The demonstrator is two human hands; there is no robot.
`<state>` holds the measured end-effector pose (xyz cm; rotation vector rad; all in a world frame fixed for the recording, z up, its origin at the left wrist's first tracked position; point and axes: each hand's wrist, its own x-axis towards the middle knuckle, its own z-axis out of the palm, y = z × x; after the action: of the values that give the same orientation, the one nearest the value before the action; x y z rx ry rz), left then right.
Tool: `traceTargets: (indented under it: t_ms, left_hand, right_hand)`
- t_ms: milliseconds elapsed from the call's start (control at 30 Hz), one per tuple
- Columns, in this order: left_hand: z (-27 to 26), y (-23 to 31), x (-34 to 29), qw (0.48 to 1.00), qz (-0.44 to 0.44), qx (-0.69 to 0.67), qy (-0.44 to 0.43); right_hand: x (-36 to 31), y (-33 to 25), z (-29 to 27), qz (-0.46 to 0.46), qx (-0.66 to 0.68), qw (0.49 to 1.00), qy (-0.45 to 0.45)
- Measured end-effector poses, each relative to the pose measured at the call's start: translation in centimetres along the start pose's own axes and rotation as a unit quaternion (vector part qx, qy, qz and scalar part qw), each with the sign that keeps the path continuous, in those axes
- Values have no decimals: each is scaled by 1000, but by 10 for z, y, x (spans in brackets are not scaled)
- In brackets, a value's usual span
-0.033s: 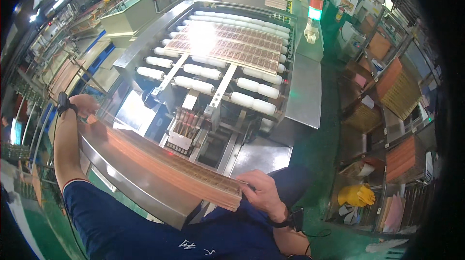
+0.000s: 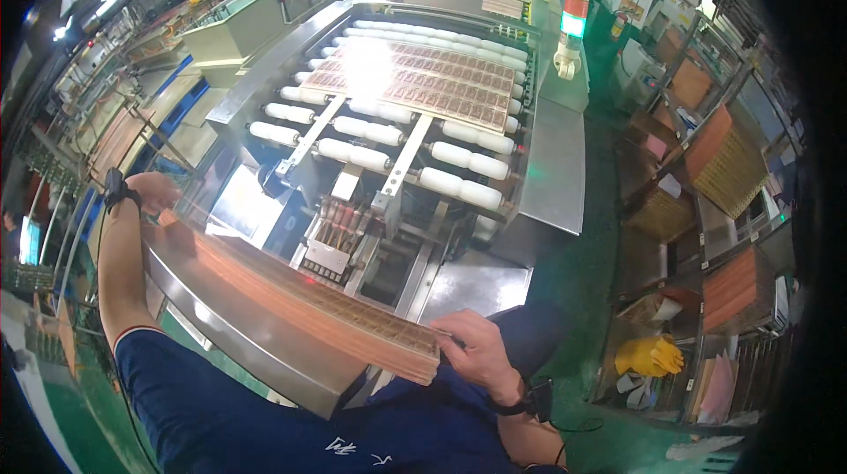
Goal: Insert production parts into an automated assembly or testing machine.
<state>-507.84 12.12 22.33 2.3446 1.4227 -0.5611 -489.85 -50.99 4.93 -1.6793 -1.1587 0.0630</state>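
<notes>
A long stack of thin copper-coloured circuit board panels [image 2: 309, 284] lies slantwise in front of me on a metal ledge [image 2: 238, 324]. Its right end sticks out past the ledge. My right hand [image 2: 476, 350] is closed on the top corner of that end, thumb and fingers at the edge. At the stack's far left end is my left hand [image 2: 154, 192]; its fingers are blurred and partly hidden, so their grip is unclear. Beyond the stack, patterned panels [image 2: 441, 86] lie flat on the white rollers [image 2: 362, 154] of a conveyor machine.
A signal lamp [image 2: 573, 28] glows green-white on the machine's right side. Shelves to the right hold stacked panels [image 2: 737, 293] and yellow gloves [image 2: 649, 356]. A metal bracket mechanism [image 2: 326, 258] stands between the stack and the rollers. Green floor [image 2: 578, 297] runs along the right.
</notes>
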Motion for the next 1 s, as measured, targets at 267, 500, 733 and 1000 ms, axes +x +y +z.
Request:
traceTargets:
  t_ms: [267,500,733,1000]
  left_hand:
    - [16,-21,-6,999,-34,7,-5]
    - [6,-2,0,1000,-6,-20,-10]
    - [4,-2,13,1000,-18,-22,-4]
    - [-1,-3,17,999,-28,45,2]
  right_hand:
    - [-20,-2,22,-3,-3,1000,-8]
    - [-5,9,13,10,-10,1000,-14]
    - [2,10,6,0,-6,1000,-9]
    - [4,6,1,5,-1,1000,-19]
